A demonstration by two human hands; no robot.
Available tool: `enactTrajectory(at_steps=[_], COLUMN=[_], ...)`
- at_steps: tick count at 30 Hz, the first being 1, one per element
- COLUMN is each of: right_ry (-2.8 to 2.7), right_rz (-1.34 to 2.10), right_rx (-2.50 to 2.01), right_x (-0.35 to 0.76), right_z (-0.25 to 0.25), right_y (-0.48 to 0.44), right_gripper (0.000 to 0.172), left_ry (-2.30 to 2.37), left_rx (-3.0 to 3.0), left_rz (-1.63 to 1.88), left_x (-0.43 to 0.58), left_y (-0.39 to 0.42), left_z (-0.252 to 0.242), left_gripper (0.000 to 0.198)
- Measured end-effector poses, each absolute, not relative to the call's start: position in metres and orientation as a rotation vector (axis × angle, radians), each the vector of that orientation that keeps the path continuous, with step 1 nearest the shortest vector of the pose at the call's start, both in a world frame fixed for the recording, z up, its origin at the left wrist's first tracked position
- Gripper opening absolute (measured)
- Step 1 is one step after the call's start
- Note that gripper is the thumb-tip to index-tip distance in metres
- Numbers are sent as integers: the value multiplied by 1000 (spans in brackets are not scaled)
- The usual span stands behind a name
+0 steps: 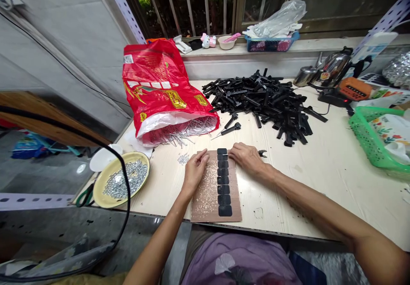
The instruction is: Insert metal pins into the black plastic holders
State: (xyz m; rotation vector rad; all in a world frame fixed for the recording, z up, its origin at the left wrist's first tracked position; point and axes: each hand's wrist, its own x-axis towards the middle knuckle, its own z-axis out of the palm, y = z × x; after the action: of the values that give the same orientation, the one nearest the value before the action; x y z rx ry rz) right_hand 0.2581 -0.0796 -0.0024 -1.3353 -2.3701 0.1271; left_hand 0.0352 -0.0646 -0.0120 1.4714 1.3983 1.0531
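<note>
A brown board (205,199) with a speckled left side lies at the table's front edge. Down its right side runs a column of several flat black rounded pads (224,210). My left hand (196,171) rests over the board's upper left edge, thumb and forefinger pinched; whatever they hold is too small to make out. Across the column, my right hand (248,157) is closed at the upper pads, with a thin light piece (225,154) at its fingertips. Just beyond that hand, dark tool tips (262,153) show, the rest hidden. Small metal bits (183,159) lie left of the board.
A red bag (156,80) spills metal pins (179,133). Behind the board is a heap of black plastic parts (262,99). A yellow plate (144,178) of small metal pieces stands left, a green basket (361,135) right. A dark cable (126,178) crosses the left foreground.
</note>
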Motion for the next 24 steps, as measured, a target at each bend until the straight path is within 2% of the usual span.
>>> enactTrajectory(at_steps=[5,9,10,13,15,17,22,24], right_ry=[-2688,-2459,-2444,-2635,-2625,-2534,-2655,-2581], right_rz=[210,207,221,306,314,297,316,325], right_rx=[-805,-1145,-1143,-762,-775,-991,-742,-823], right_x=[260,260,258,255,256,260,267,267], right_z=[-7,-1,0,-1,0,2,0,-2], right_y=[-95,-90,-91,-99,-96,-87,-74,-74], right_gripper=[28,28,29,33,32,33,27,25], left_ry=[1476,1504,1508,1506,1512,1529,1546,1554], left_rx=[1634,1641,1641,1637,1645,1657,1646,1644], left_rz=[1082,1098,1096,1092,1089,1086,1089,1092], left_x=[37,37,38,38,38,38,39,40], left_y=[-68,-71,-71,-71,-71,-71,-71,-70], left_z=[-18,-18,-18,-18,-18,-18,-17,-17], left_gripper=[40,37,37,37,36,35,35,35])
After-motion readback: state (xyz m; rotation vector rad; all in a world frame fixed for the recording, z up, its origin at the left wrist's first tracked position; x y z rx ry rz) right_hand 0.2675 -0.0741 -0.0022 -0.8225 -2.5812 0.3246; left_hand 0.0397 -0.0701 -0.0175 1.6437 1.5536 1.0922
